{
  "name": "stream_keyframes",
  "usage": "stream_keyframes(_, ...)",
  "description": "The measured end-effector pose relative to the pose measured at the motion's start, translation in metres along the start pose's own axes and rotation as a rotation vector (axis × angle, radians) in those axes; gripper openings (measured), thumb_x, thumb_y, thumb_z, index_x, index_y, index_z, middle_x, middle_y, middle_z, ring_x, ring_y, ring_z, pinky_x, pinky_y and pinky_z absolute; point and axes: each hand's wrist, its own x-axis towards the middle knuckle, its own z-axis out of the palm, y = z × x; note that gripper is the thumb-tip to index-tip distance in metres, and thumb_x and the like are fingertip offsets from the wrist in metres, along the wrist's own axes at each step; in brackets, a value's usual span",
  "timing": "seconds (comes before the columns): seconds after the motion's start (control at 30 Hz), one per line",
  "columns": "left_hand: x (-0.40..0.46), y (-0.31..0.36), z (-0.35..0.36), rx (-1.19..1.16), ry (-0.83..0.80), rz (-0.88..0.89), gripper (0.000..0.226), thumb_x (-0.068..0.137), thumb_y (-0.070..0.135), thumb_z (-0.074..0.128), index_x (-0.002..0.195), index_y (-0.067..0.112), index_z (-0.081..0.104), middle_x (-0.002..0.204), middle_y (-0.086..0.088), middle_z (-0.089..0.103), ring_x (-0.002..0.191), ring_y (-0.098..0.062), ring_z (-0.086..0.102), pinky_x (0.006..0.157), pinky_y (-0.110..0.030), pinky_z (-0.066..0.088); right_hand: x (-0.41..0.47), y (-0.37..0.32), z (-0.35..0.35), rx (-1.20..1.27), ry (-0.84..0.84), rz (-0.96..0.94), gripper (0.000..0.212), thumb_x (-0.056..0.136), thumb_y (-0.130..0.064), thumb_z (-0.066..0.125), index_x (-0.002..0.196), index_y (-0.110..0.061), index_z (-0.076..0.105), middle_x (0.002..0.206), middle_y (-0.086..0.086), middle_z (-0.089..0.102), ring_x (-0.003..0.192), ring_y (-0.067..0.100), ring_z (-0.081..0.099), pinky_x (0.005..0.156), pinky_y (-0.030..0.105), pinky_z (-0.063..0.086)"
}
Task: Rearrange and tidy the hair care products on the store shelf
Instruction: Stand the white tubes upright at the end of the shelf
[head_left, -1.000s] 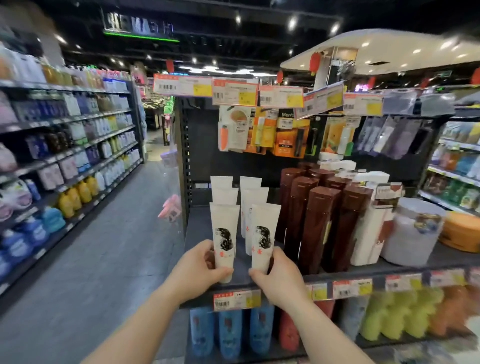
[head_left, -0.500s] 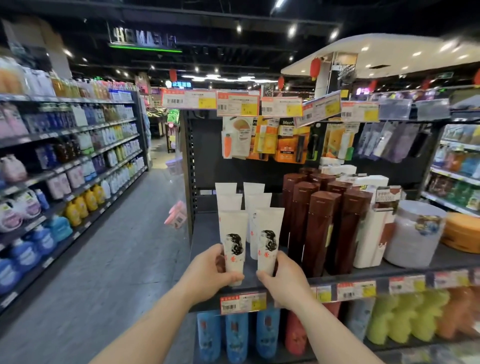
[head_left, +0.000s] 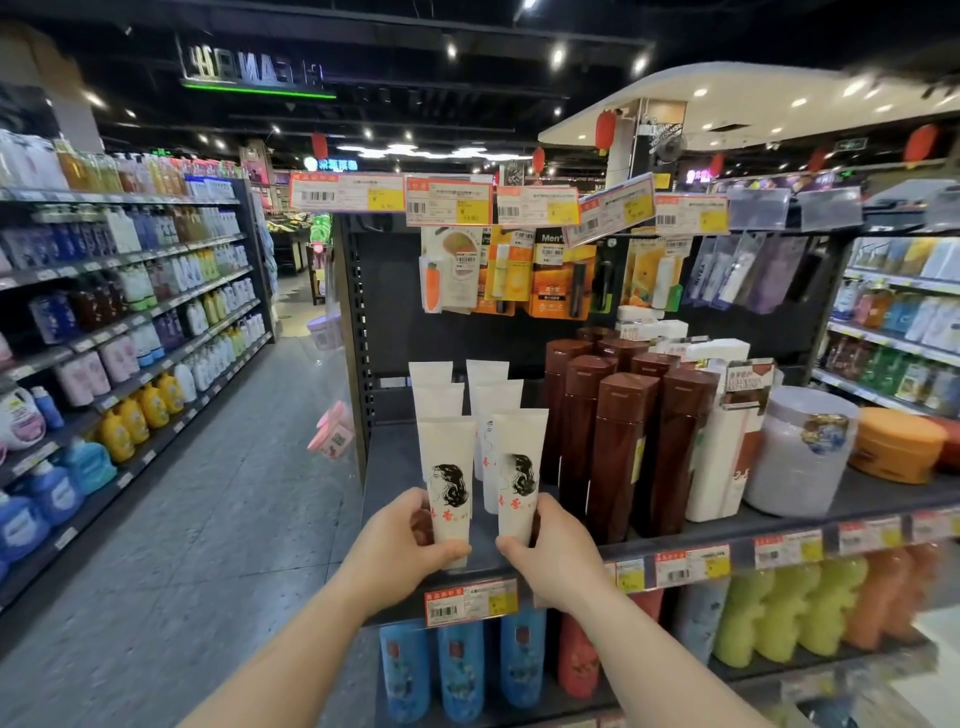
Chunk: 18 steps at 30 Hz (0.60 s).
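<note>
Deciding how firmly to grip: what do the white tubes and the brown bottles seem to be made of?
White tubes: likely soft plastic with a matte finish; flat crimped tops suggest squeezable walls. Brown bottles: apparently rigid plastic with a glossy finish; light streaks run down their straight sides.

Two white tubes (head_left: 448, 467) printed with a black-haired figure are stood upright, side by side, at the shelf (head_left: 857, 501) front edge.

1. The tube (head_left: 450, 483) under the left fingers (head_left: 415, 525) is cream-white with a black hair drawing and red characters.
2. The tube (head_left: 517, 475) under the right fingers (head_left: 543, 519) bears the same print.
3. The bottles (head_left: 618, 452) right of the right fingers are glossy reddish-brown.
4. The jar (head_left: 802, 452) farther right is pale grey.
</note>
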Motion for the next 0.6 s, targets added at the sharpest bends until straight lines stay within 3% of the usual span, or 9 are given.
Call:
stream_keyframes(0.1,-0.001,0.002,-0.001,-0.019,-0.015,-0.005,0.051,0.062,0.041,0.086,0.104,0.040,0.056,0.097,0.019,0.071,0.088,0.006,0.066,0.078,-0.023,0.056,-0.001,-0.002,-0.001,0.023,-0.017,0.011,0.039,0.080,-0.040,0.069,0.113,-0.032,0.050,0.099,-0.019,0.058,0.091,0.007,0.058,0.053,0.015,0.045)
stream_keyframes(0.17,-0.003,0.004,-0.003,-0.016,-0.034,0.010,0.056,0.057,0.046,0.086,0.105,0.040,0.056,0.097,0.023,0.070,0.089,0.007,0.065,0.076,-0.020,0.055,-0.002,-0.003,-0.002,0.068,-0.004,0.012,0.043,0.078,-0.040,0.072,0.113,-0.034,0.048,0.093,-0.023,0.055,0.084,-0.001,0.056,0.043,0.012,0.041)
stream_keyframes(0.27,-0.007,0.008,-0.006,-0.006,-0.018,0.032,0.058,0.057,0.048,0.085,0.108,0.041,0.057,0.100,0.024,0.069,0.092,0.009,0.063,0.075,-0.016,0.053,-0.006,-0.002,-0.003,0.131,0.067,-0.018,0.057,0.077,-0.034,0.075,0.127,-0.032,0.048,0.097,-0.027,0.055,0.082,-0.011,0.051,0.053,0.004,0.039)
stream_keyframes(0.33,-0.009,0.008,-0.007,0.006,0.010,0.034,0.054,0.062,0.043,0.085,0.108,0.042,0.056,0.100,0.022,0.069,0.092,0.010,0.062,0.077,-0.016,0.051,-0.010,-0.001,-0.002,0.141,0.087,-0.032,0.059,0.079,-0.030,0.074,0.132,-0.030,0.047,0.105,-0.024,0.057,0.089,-0.009,0.051,0.064,0.003,0.037)
stream_keyframes(0.47,-0.013,0.006,-0.004,0.061,0.001,0.006,0.043,0.071,0.034,0.082,0.108,0.039,0.060,0.099,0.020,0.069,0.091,0.007,0.064,0.080,-0.018,0.052,-0.017,-0.001,-0.001,0.086,0.116,-0.012,0.053,0.082,-0.032,0.071,0.131,-0.027,0.050,0.120,-0.013,0.063,0.106,0.005,0.057,0.088,0.024,0.047)
stream_keyframes(0.6,-0.014,0.002,-0.002,0.058,0.010,-0.028,0.033,0.077,0.025,0.079,0.104,0.035,0.063,0.094,0.018,0.071,0.085,0.007,0.066,0.078,-0.021,0.056,-0.019,-0.003,0.001,-0.078,0.114,0.023,0.040,0.085,-0.037,0.066,0.122,-0.025,0.055,0.115,-0.010,0.065,0.107,0.016,0.059,0.090,0.034,0.049)
